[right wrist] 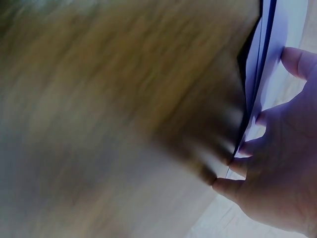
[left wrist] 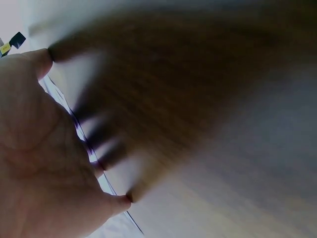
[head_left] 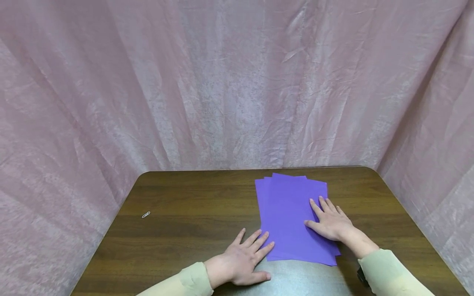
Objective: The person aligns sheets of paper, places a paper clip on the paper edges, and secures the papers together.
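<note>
Several sheets of purple paper [head_left: 289,222] lie in a loose, uneven stack on the wooden table, their corners fanned out at the top and bottom. My left hand [head_left: 246,259] is spread, its fingertips at the lower left edge of the stack and its thumb over the tabletop. At the stack's right edge, my right hand [head_left: 329,221] rests with spread fingers, the thumb and some fingertips on the top sheet. In the right wrist view the paper edges [right wrist: 257,64] show slightly apart beside the right hand's fingers. Neither hand curls round the paper.
A small white paper clip [head_left: 146,214] lies on the left part of the brown table [head_left: 192,201]. Pink curtains [head_left: 237,82] hang behind the table and at its sides. Bright glare falls on the tabletop just below the stack.
</note>
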Demonstrator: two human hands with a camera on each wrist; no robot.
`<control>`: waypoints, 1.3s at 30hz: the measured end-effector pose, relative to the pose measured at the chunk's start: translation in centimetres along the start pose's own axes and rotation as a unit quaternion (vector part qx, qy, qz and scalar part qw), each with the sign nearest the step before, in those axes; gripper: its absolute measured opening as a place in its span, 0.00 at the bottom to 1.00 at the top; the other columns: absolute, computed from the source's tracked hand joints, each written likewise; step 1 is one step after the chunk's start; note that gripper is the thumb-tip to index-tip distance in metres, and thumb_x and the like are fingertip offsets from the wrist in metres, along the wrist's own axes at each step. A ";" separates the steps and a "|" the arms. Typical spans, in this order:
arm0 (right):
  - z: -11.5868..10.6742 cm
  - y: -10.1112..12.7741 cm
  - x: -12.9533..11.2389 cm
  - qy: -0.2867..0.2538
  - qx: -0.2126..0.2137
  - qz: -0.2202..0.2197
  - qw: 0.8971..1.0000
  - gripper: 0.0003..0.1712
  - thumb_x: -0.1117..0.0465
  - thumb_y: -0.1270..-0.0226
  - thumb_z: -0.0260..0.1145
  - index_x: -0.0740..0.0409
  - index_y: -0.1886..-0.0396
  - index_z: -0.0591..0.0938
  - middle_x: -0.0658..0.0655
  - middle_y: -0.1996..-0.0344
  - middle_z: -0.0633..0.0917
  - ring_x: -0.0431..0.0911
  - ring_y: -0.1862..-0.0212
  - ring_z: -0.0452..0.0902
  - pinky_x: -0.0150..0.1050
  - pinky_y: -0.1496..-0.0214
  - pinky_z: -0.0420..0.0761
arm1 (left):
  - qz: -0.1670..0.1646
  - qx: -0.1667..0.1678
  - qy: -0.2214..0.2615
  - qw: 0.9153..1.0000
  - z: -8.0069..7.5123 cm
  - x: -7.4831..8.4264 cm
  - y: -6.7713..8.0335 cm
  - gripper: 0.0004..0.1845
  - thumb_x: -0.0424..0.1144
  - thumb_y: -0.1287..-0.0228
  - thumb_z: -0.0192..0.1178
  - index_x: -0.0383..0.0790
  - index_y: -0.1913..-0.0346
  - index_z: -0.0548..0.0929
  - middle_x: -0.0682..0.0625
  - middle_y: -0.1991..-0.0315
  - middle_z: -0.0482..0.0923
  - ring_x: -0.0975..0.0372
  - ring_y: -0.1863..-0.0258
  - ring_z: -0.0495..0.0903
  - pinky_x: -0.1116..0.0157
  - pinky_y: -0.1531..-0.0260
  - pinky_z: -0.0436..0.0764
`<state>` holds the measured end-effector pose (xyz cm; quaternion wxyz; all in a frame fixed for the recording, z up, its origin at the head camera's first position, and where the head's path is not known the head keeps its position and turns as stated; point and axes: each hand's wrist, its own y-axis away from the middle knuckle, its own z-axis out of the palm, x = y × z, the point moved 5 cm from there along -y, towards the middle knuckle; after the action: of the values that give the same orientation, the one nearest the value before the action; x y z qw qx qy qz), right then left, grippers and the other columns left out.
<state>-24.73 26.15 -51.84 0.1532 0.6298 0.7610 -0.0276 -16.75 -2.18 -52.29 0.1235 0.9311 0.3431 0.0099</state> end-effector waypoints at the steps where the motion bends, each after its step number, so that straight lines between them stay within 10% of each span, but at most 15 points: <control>1: 0.0 -0.1 -0.2 0.001 0.000 -0.001 1.000 0.52 0.30 0.27 0.54 0.63 0.19 0.57 0.77 0.23 0.51 0.73 0.23 0.44 0.73 0.28 0.47 | 0.000 0.001 0.000 1.000 0.1 -0.1 0.1 0.45 0.78 0.30 0.27 0.59 0.17 0.47 0.53 0.17 0.41 0.57 0.19 0.41 0.42 0.25 0.50; 22: 1.3 -1.6 -3.2 0.004 0.004 -0.016 1.000 0.52 0.28 0.27 0.51 0.60 0.18 0.57 0.74 0.22 0.52 0.69 0.21 0.43 0.69 0.25 0.45 | -0.002 0.032 0.020 0.999 0.9 -2.4 3.2 0.44 0.75 0.27 0.30 0.56 0.17 0.51 0.51 0.17 0.46 0.55 0.19 0.44 0.41 0.26 0.52; 39: 2.2 -2.3 -6.7 0.017 0.014 -0.013 1.000 0.51 0.29 0.28 0.53 0.59 0.19 0.60 0.74 0.22 0.54 0.69 0.22 0.46 0.65 0.24 0.50 | -0.015 0.023 0.138 0.990 1.0 -5.2 5.9 0.40 0.72 0.25 0.35 0.55 0.18 0.58 0.51 0.18 0.48 0.55 0.19 0.46 0.38 0.27 0.50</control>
<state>-25.41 18.77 -52.46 0.1307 0.6222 0.7713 -0.0296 -16.85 -10.09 -51.53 0.0537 0.9180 0.3712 0.1290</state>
